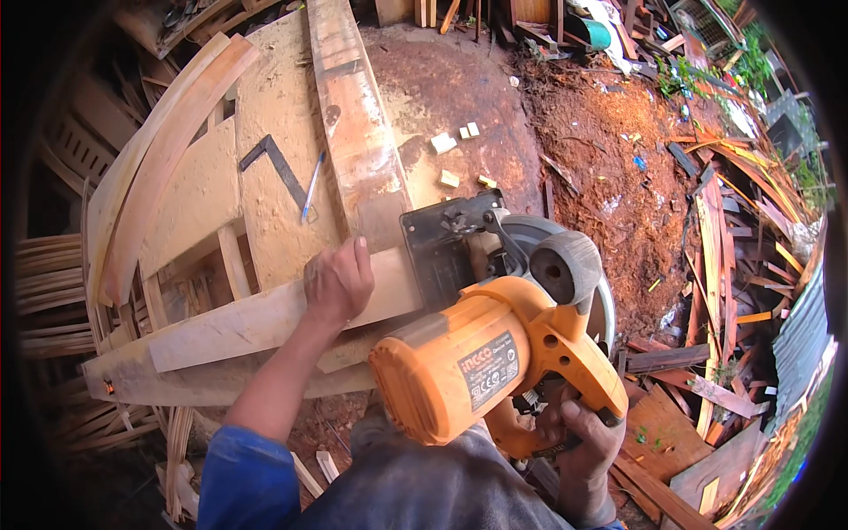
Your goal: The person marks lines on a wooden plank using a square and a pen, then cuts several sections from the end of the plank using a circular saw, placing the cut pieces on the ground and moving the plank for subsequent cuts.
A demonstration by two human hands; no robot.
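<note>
My left hand (337, 281) presses flat on a pale wooden plank (238, 325) that lies crosswise over other boards. My right hand (583, 433) is closed around the rear handle of an orange circular saw (495, 349). The saw's black base plate (442, 247) rests on the right end of that plank, just right of my left hand. Its grey blade guard (565, 265) hangs over the plank's end.
A long reddish board (358, 124) runs away from me on the sawdust-covered bench. A black metal square (276, 163) and a blue pen (312, 185) lie left of it. Small offcut blocks (443, 143) sit beyond. Curved slats (150, 168) at left, scrap wood heap (733, 265) at right.
</note>
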